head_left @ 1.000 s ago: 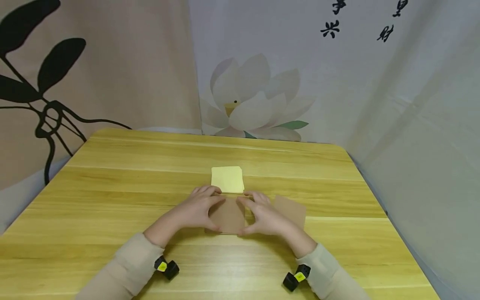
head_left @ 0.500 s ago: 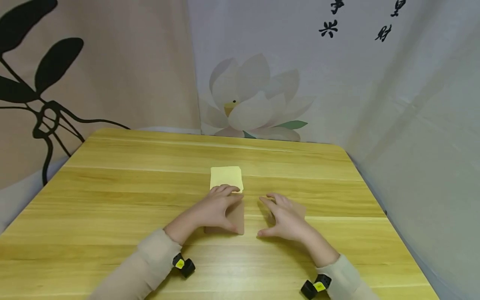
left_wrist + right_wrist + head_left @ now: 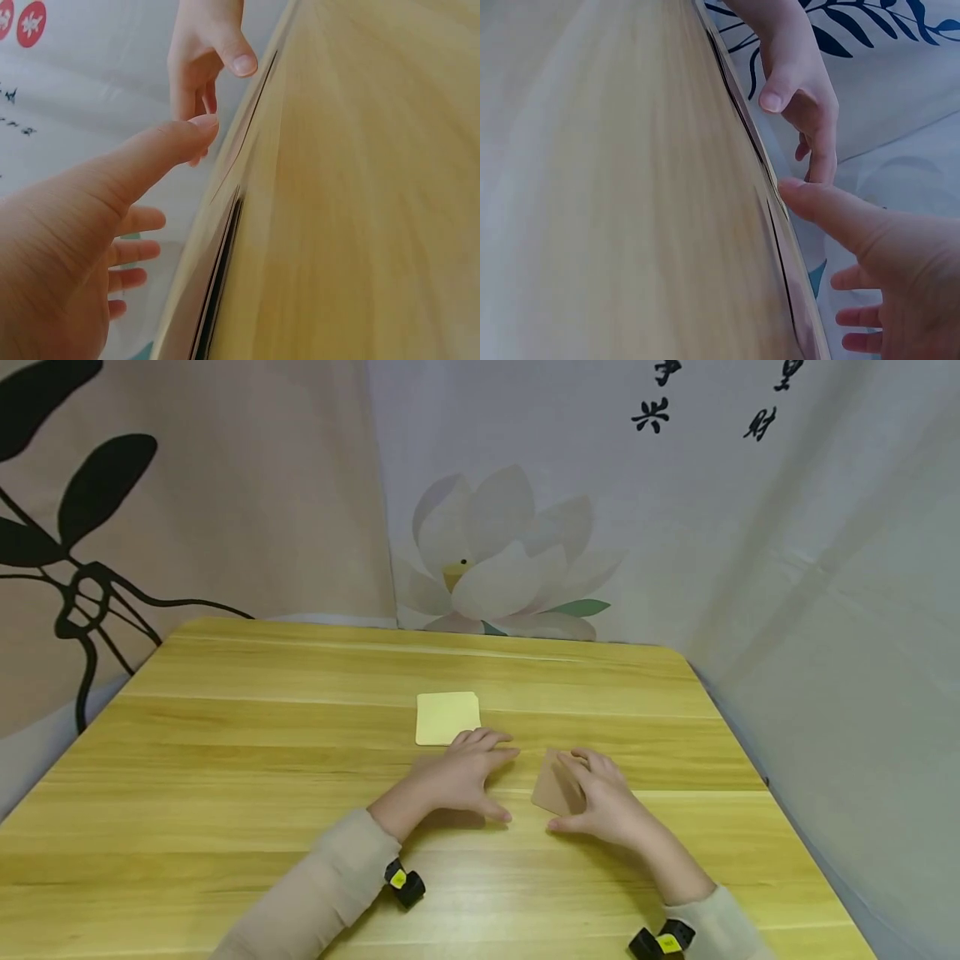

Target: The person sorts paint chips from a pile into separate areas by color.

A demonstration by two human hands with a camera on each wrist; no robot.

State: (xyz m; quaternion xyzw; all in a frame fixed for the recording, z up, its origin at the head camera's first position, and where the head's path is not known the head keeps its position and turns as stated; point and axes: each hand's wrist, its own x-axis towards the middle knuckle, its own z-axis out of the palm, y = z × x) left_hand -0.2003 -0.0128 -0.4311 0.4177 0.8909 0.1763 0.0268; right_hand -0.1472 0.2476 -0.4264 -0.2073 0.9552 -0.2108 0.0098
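My left hand (image 3: 465, 772) hovers over a stack of square brown cards (image 3: 208, 281), its thumb apart from its fingers and nothing held. In the head view that hand covers most of the stack. To the right, my right hand (image 3: 603, 797) is over a separate brown square card (image 3: 553, 787), hiding its right part. No grip on that card shows; thumb and fingers are spread. The right wrist view has the card (image 3: 791, 281) lying flat on the table below the hand. Just beyond my left fingers lies a pale yellow square pad (image 3: 446, 718).
The wooden table (image 3: 262, 760) extends around the cards to both sides. Printed fabric (image 3: 510, 552) with a lotus and black characters hangs behind it. A small black wrist camera (image 3: 405, 885) sits on the left sleeve, another (image 3: 662, 939) on the right.
Both hands have moved right. The right hand has left the brown stack and come over the separate card; the left has slid across above the stack. The cards look unmoved.
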